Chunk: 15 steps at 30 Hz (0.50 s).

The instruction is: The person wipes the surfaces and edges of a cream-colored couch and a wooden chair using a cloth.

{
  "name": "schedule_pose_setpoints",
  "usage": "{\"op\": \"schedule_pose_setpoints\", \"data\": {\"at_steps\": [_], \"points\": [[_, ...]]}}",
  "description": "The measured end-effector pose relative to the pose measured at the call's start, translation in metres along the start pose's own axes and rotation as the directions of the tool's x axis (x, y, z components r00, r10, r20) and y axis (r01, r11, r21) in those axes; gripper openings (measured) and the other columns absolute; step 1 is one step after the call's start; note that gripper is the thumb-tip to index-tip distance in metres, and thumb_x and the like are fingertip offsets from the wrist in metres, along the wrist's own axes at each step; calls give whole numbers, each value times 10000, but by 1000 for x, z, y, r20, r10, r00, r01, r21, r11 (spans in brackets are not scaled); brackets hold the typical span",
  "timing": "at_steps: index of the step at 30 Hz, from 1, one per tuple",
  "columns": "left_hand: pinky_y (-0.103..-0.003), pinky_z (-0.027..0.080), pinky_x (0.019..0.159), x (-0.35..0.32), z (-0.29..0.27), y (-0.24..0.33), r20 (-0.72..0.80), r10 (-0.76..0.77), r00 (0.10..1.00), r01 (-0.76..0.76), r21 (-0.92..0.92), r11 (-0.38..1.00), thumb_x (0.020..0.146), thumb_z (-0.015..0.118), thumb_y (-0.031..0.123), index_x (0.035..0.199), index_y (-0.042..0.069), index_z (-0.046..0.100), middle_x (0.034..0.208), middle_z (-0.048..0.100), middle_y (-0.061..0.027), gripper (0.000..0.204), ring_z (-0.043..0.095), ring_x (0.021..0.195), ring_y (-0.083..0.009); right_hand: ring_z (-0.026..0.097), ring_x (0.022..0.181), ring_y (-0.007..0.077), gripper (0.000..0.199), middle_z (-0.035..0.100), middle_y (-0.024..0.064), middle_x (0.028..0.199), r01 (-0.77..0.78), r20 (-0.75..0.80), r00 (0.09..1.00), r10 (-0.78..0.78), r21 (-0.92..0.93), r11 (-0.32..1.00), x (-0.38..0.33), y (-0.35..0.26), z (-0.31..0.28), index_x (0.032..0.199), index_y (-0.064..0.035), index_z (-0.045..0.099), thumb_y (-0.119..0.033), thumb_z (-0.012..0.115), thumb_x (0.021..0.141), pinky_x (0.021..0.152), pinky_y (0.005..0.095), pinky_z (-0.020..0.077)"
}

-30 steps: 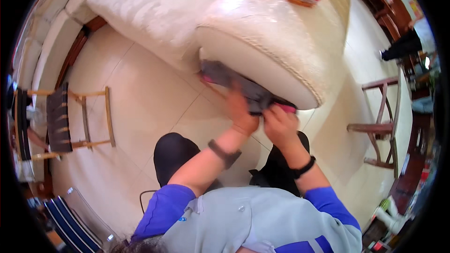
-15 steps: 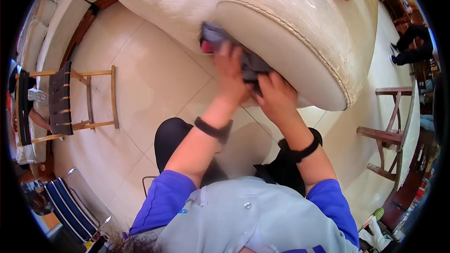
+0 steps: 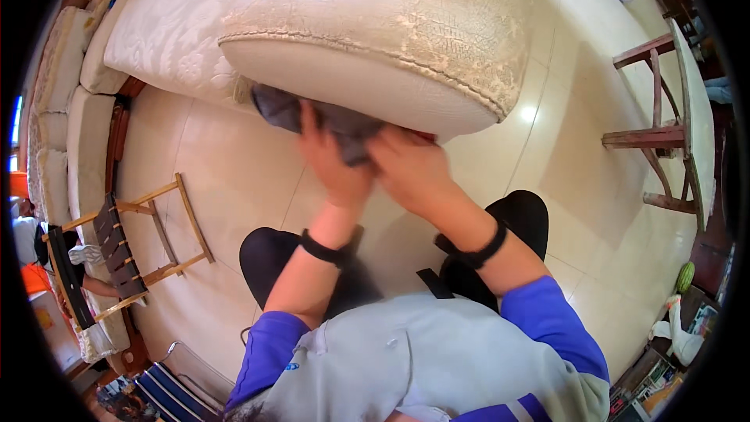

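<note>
A crumpled dark grey cloth (image 3: 350,126) is bunched along the lower edge of the cream sofa arm's rounded front panel (image 3: 351,74). My left hand (image 3: 334,162) presses into the cloth, one finger lying up over it, slightly smeared by motion. Close beside it, my right hand (image 3: 410,168) has its fingers curled on the cloth's right end, the tips partly hidden in the folds. A bit of red shows past my right knuckles, under the panel. The two hands nearly meet at the wrists' inner side.
Cracked cream covering (image 3: 437,16) tops the sofa arm. At left stands a wooden folding chair (image 3: 156,238), with another person's arm (image 3: 100,287) behind it. A blue-striped folding chair (image 3: 168,387) is lower left. A wooden-legged table (image 3: 660,137) stands right. Pale tiles (image 3: 226,180) cover the floor.
My view has turned, so the sofa arm sits further left. Both hands and the cloth are at the panel's lower edge still; my right hand has gone closer to my left.
</note>
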<state>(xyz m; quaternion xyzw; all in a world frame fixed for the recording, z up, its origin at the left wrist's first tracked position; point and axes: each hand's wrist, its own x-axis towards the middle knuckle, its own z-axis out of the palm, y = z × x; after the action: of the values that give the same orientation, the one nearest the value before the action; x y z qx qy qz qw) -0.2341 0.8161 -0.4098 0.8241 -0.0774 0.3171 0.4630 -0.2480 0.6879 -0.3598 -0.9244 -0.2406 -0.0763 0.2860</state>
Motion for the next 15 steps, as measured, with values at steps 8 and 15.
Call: {"op": "schedule_pose_setpoints", "data": {"at_steps": [8,15], "points": [[-581,312,884,-53,56,55,135,244,960,-274,301,913,682,643,187,1145,100,550,1346,298,-209,480,360,1139,-422,580,840,365,477,576,166,963,-489,-24,848,529,348,800,-71,107,-13,1043,-51,542,7,650,581,678,404,476],[-564,338,894,-38,15,39,434,143,889,-295,306,905,644,620,107,1186,159,534,1336,355,-111,551,385,1107,-410,560,639,196,298,533,93,783,-332,-242,879,412,310,891,-68,57,-17,900,-30,530,56,600,623,547,291,450]]}}
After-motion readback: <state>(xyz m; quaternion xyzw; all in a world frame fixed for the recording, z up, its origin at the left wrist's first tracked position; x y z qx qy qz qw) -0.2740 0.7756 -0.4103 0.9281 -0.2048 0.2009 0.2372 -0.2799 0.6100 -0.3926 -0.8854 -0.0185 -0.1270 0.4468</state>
